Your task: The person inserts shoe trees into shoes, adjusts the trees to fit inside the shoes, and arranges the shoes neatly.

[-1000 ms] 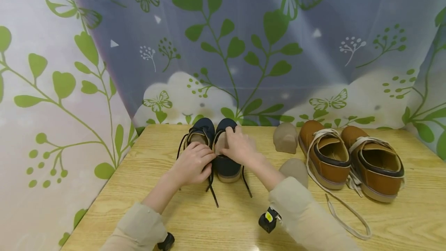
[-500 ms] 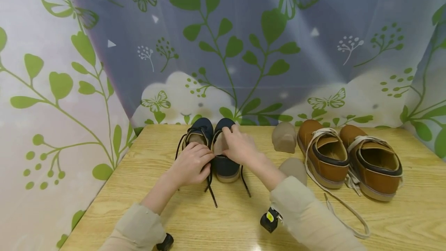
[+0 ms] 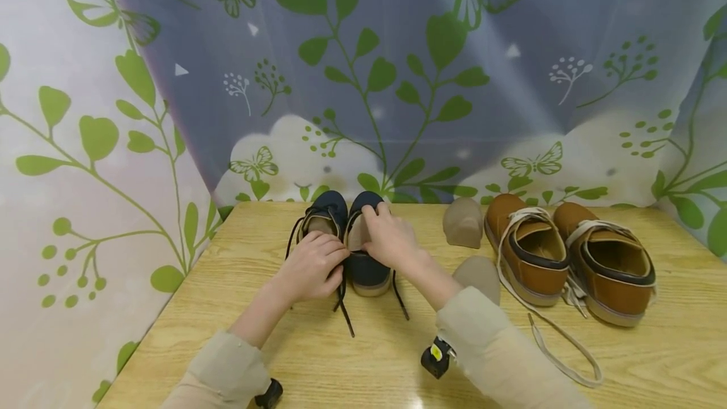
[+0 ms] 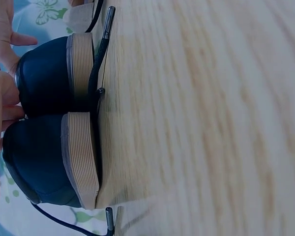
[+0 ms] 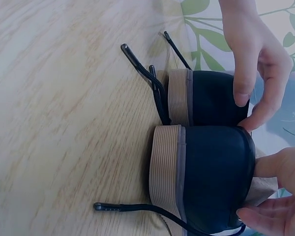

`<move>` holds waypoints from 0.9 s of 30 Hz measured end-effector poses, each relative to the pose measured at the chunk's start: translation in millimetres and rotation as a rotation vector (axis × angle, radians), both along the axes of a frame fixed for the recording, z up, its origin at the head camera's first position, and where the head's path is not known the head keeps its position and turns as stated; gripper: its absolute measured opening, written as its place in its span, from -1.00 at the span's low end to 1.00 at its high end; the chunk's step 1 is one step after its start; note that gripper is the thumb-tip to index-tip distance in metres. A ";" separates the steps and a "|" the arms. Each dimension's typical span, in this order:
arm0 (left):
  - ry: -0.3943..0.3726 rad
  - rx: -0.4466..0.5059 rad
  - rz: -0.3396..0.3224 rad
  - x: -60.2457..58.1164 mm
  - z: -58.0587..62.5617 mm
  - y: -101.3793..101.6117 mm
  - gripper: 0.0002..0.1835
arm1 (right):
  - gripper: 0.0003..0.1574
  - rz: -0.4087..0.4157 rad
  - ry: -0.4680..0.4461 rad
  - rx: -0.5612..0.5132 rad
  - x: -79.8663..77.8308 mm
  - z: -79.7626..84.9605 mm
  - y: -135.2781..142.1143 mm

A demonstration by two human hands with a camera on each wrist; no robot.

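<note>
Two navy lace-up shoes stand side by side, heels toward me. My left hand [image 3: 315, 264] bends its fingers over the left navy shoe [image 3: 327, 202]. In the right wrist view its index fingertip meets the heel collar of the right navy shoe [image 5: 216, 172], while the thumb overlaps the left shoe's heel. With my right hand [image 3: 394, 238] I hold a beige shoe insert [image 5: 260, 189] in the right shoe's opening, thumb and fingers on either side of it. Most of that insert is hidden inside the shoe. Black laces [image 3: 344, 311] trail beside the heels.
Two loose beige inserts lie to the right, one farther back [image 3: 462, 223] and one [image 3: 479, 276] partly behind my right forearm. Beyond them stand brown shoes [image 3: 548, 283] with a long pale lace [image 3: 568, 358] across the wooden table [image 3: 352, 377]. A patterned backdrop [image 3: 386, 112] rises behind.
The view has shifted slightly. Both hands stay at the navy shoes in nearly the same pose, and the shoes and inserts keep their places.
</note>
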State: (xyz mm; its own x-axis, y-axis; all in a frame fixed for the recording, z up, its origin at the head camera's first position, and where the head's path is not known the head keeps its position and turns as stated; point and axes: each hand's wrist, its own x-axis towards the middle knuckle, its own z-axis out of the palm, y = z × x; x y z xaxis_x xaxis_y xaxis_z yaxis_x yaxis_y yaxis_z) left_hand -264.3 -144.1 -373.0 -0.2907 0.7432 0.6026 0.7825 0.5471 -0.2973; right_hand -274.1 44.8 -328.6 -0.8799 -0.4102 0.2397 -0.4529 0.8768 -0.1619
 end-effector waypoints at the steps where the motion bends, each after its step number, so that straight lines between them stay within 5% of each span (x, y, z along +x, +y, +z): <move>1: 0.001 -0.003 0.002 -0.2 -0.3 -0.4 -0.80 | -0.25 0.001 0.001 -0.001 -0.2 -0.3 -0.2; 27: -0.001 -0.002 0.012 1.9 3.3 0.9 -0.80 | -0.42 -0.009 0.034 -0.038 -2.0 -6.0 -5.3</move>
State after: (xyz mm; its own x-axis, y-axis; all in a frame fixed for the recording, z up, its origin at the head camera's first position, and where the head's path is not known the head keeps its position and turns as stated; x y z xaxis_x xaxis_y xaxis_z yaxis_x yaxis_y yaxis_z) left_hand -262.5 -143.2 -369.8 -0.3001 0.7412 0.6005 0.7764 0.5555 -0.2977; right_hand -276.1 39.4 -334.6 -0.8747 -0.3921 0.2850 -0.4505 0.8745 -0.1797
